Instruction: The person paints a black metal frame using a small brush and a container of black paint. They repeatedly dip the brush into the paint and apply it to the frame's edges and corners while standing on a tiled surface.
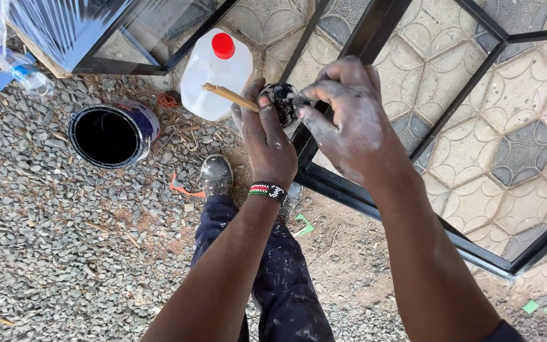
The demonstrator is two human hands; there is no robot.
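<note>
My left hand (267, 142) grips a small round container (281, 101) smeared with black paint, and a thin wooden stick (229, 96) lies across its fingers. My right hand (346, 120), stained with paint, pinches at the container's top from the right. Both hands hover above the black metal frame (349, 190) that lies on patterned paving. A beaded bracelet (267, 190) circles my left wrist.
An open tin of black paint (112, 134) sits on gravel to the left. A white plastic jug (213, 76) with a red cap stands behind my hands. My paint-flecked shoe (216, 176) and trouser leg are below. Another black frame (121, 38) lies at the upper left.
</note>
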